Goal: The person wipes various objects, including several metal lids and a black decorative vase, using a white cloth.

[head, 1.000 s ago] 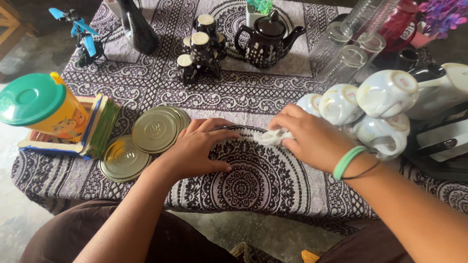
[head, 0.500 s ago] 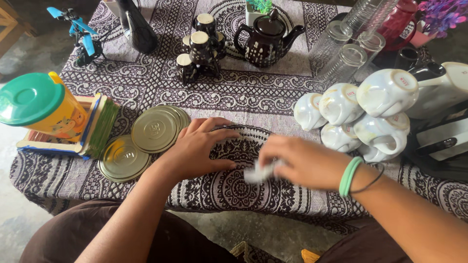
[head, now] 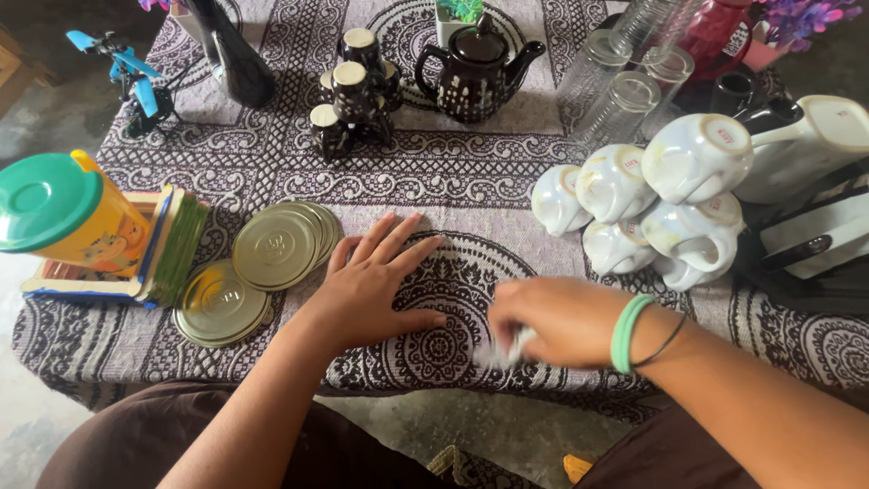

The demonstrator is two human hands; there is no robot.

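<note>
Left hand [head: 376, 285] flat on the patterned tabletop [head: 471, 190], fingers [head: 398, 237] released and spread, just right of the stacked metal lids [head: 272, 249] and the green-lidded yellow container [head: 68, 217]. Right hand [head: 561, 317] near the front edge, motion-blurred, fingers clenched on a small white cloth [head: 502, 351] touching the tabletop; white cups [head: 652, 204] piled behind.

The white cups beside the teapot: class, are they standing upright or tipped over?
Tipped over. The white cups lie piled on their sides on the patterned tablecloth, their bases and handles facing outward rather than resting on the cloth.
</note>
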